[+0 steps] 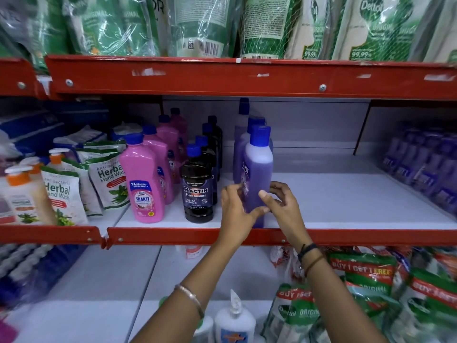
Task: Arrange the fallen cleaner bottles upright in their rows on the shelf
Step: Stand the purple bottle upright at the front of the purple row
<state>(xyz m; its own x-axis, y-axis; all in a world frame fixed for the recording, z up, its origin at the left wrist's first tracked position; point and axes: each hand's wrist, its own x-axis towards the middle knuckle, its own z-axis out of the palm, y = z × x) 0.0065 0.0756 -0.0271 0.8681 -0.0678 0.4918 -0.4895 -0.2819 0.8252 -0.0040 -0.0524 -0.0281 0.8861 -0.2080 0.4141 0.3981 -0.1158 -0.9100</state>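
Clearly the risk sits with the purple bottle [258, 169], which stands at the front of its row on the middle shelf [346, 201], close to the red lip [173, 236]. Both hands are on its lower half: the left hand [237, 209] cups the left side and the right hand [282, 201] wraps the right, thumb across the front — a grasp, though how firm it is I cannot tell. The bottle is tall and narrow with a heavy-looking blue cap, so a careless release or a nudge backward would likely knock it into the purple bottles behind [247, 134] and topple the row; a pull forward could carry it over the lip onto the lower shelf. The black Bactin bottle [197, 191] and pink Shakti bottle [143, 184] stand near on the left, and a swinging left wrist could clip them. The shelf board is smooth, white and looks slippery — bases may slide. To the right it lies bare as far as a blurred group of purple packs [420, 164]. Above hang green refill pouches [267, 26]; below lie more pouches and a white bottle [235, 320].
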